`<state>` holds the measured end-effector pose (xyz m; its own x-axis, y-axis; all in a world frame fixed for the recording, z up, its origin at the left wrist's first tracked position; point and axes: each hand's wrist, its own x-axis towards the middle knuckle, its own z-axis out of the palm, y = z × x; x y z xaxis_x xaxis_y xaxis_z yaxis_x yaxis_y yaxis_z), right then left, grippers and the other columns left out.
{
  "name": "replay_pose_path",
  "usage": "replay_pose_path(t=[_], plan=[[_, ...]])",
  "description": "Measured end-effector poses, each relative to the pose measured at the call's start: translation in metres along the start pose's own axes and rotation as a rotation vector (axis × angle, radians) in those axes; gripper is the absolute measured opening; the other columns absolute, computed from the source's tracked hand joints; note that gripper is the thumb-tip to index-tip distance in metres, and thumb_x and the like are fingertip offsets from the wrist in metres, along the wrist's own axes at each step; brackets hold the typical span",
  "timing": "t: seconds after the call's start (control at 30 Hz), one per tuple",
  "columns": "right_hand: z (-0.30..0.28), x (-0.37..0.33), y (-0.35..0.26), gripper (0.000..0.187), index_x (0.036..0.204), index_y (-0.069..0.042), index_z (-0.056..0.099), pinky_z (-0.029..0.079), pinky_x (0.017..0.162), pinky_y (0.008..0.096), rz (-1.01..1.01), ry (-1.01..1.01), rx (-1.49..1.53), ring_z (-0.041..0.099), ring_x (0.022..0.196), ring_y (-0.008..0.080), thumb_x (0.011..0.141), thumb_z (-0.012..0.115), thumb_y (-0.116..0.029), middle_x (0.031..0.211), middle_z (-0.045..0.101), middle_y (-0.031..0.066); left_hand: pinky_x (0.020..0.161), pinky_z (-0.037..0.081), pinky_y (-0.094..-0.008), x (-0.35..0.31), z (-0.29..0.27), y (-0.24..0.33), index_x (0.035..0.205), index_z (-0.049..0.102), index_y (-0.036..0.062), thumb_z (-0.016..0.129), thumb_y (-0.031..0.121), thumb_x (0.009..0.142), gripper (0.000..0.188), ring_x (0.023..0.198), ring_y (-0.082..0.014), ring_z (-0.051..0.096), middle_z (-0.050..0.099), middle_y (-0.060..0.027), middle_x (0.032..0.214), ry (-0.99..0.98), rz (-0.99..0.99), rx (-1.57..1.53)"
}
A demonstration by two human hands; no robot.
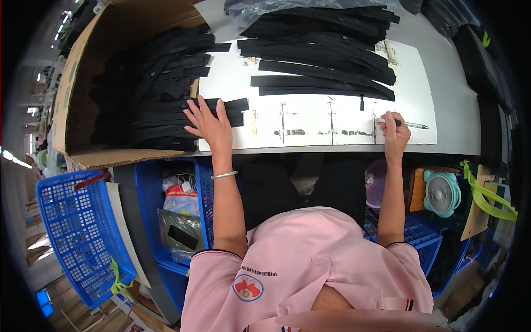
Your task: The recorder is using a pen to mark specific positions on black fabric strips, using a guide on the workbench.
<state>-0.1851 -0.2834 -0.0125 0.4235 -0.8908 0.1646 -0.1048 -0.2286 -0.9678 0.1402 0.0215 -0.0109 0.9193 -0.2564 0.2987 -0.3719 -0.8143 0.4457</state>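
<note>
My left hand, its fingers spread, rests at the near ends of black fabric strips that stick out of an open cardboard box. Over the right part of a white board, my right hand is closed around a pen that points to the right. Dark lines and smudged marks cross the board below a stack of black strips. One strip lies nearest me, with a short dark tab hanging down near its right end.
Clear plastic film covers the stack's far edge. Below the table's left side are a blue basket and a blue crate holding bags and a phone. A small turquoise fan stands at the lower right.
</note>
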Motion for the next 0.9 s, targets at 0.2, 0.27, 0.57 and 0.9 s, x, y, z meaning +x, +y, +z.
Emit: replay_pose_path(t=[0.2, 0.27, 0.57, 0.9], plan=[[0.001, 0.001, -0.001, 0.019, 0.097, 0.001, 0.073, 0.045, 0.062, 0.0207, -0.042, 0.007, 0.003, 0.057, 0.068, 0.0045, 0.103, 0.064, -0.015, 0.082, 0.069, 0.0016, 0.120, 0.001, -0.0688, -0.020, -0.021, 0.017, 0.151, 0.051, 0.0128, 0.060, 0.029, 0.102, 0.053, 0.157, -0.0440, 0.011, 0.028, -0.0199, 0.167, -0.048, 0.208, -0.115], [0.001, 0.000, -0.006, 0.019, 0.099, 0.002, 0.073, 0.047, 0.065, 0.0209, -0.042, -0.001, -0.021, 0.058, 0.070, 0.0051, 0.103, 0.064, -0.014, 0.083, 0.070, 0.0024, 0.121, 0.000, -0.0686, -0.022, -0.033, 0.019, 0.146, 0.057, 0.0136, 0.062, 0.023, 0.099, 0.048, 0.157, -0.0430, 0.011, 0.031, -0.0179, 0.166, -0.119, 0.284, -0.038], [0.001, 0.000, -0.006, 0.018, 0.097, 0.001, 0.073, 0.047, 0.063, 0.0208, -0.039, 0.004, 0.002, 0.058, 0.068, 0.0047, 0.102, 0.065, -0.015, 0.082, 0.071, 0.0032, 0.124, 0.015, -0.0577, -0.002, -0.030, 0.031, 0.097, 0.072, 0.0119, 0.076, 0.013, 0.089, 0.008, 0.147, -0.0362, 0.041, 0.065, -0.0087, 0.138, 0.015, 0.440, -0.167], [0.037, -0.027, -0.027, 0.025, 0.120, -0.004, 0.070, 0.051, 0.073, 0.0289, -0.188, 0.065, -0.074, 0.067, 0.078, 0.0152, 0.095, 0.070, -0.005, 0.088, 0.074, 0.0079, 0.086, 0.044, -0.0393, -0.062, 0.027, 0.146, 0.093, 0.074, 0.0081, 0.075, 0.011, 0.087, 0.007, 0.088, -0.0264, 0.065, 0.073, -0.0058, 0.092, -0.253, 0.676, -0.535]])
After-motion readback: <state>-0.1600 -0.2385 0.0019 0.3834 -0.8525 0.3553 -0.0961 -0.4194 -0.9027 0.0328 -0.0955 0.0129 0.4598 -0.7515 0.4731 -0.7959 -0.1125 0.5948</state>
